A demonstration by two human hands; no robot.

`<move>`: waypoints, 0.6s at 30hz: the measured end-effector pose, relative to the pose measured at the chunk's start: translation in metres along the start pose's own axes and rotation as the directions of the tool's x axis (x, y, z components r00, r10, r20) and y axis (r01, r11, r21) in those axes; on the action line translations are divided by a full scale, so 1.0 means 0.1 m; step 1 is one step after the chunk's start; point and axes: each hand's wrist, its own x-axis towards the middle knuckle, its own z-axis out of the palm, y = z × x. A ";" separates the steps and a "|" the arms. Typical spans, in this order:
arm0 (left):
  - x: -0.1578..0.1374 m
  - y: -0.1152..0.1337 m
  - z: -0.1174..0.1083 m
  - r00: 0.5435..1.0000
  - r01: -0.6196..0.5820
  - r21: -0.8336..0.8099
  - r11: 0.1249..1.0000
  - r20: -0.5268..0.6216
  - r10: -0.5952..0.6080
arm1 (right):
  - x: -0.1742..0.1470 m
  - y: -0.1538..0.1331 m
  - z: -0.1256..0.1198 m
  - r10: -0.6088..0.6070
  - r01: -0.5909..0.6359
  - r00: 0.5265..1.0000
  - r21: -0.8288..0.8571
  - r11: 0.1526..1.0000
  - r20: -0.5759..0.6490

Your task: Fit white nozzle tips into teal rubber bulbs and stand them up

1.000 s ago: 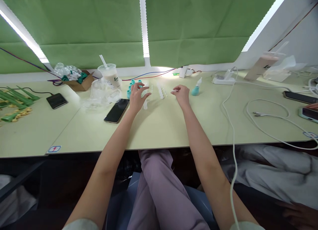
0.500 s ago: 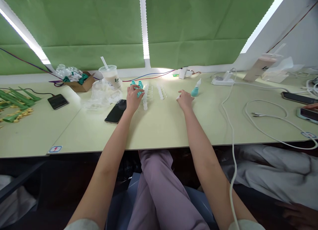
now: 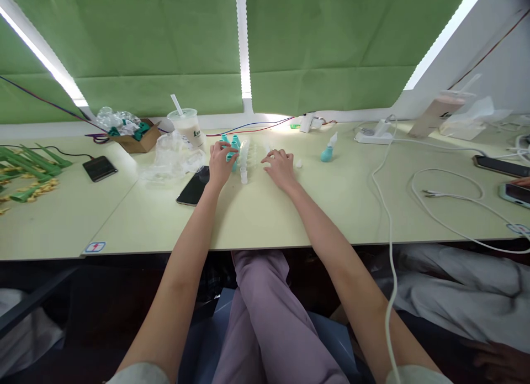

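Note:
My left hand (image 3: 220, 164) curls over a group of teal rubber bulbs (image 3: 236, 142), thumb and fingertips closed on one of them. Just right of it runs a row of clear plastic nozzles (image 3: 244, 166). My right hand (image 3: 282, 169) hovers low, fingers bent and apart, its tips by small translucent white pieces (image 3: 267, 148) that it partly covers. A small white piece (image 3: 298, 163) lies beside its knuckles. Farther right stands a teal bulb with a clear nozzle fitted on top (image 3: 327, 152).
A black phone (image 3: 193, 187) lies left of my left forearm, with a plastic bag (image 3: 168, 162), a drink cup (image 3: 185, 129) and a cardboard box (image 3: 138, 141) behind. A white cable (image 3: 389, 224) crosses the table at right, from a power strip (image 3: 372, 136).
My right hand has moved left, from beside the assembled bulb to the small white pieces, leaving one white piece behind on the table. My left hand stays at the teal bulbs.

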 end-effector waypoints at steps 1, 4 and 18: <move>0.00 0.00 0.00 1.000 0.000 0.000 1.000 0.000 0.000 | -0.01 -0.04 0.05 -0.032 0.032 0.999 -0.015 0.999 0.015; 0.01 0.00 -0.01 1.000 0.001 -0.001 1.000 0.001 -0.001 | -0.01 -0.11 0.17 -0.071 0.073 0.997 -0.045 0.996 0.038; 0.05 -0.08 -0.06 0.980 -0.090 -0.079 0.993 0.169 0.102 | 0.04 -0.10 0.24 -0.063 0.064 0.998 -0.015 0.998 0.021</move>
